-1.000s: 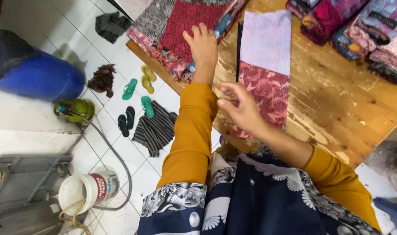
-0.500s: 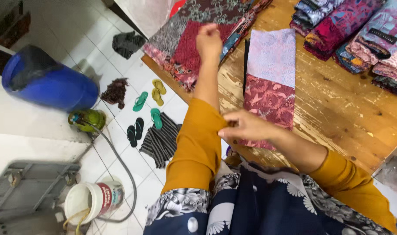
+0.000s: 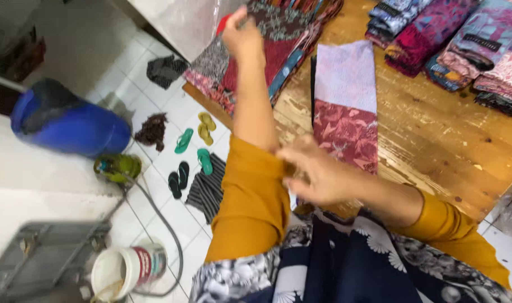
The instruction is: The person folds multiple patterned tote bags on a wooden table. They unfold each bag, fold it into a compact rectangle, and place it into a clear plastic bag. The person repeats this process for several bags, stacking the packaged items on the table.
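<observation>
My left hand [image 3: 242,36] reaches far forward over a red and dark patterned cloth [image 3: 267,53] lying at the wooden table's far left; whether it touches the cloth I cannot tell. My right hand [image 3: 312,174] pinches the mustard-yellow sleeve [image 3: 253,202] of my left arm near the elbow, where it is pushed up and the forearm is bare. A folded cloth [image 3: 346,109], pale purple at its far end and red-patterned at the near end, lies on the table just beyond my right hand.
Stacks of folded patterned cloths [image 3: 458,42] fill the table's far right. The wooden table [image 3: 435,146] has bare planks. On the white tiled floor at left lie sandals [image 3: 191,148], a striped mat [image 3: 206,188], a blue drum [image 3: 71,126], a white bucket [image 3: 127,269] and a grey crate [image 3: 40,252].
My left arm has stretched further forward across the patterned cloth. My right hand has moved from above the red cloth onto the left sleeve and pushed it up the arm.
</observation>
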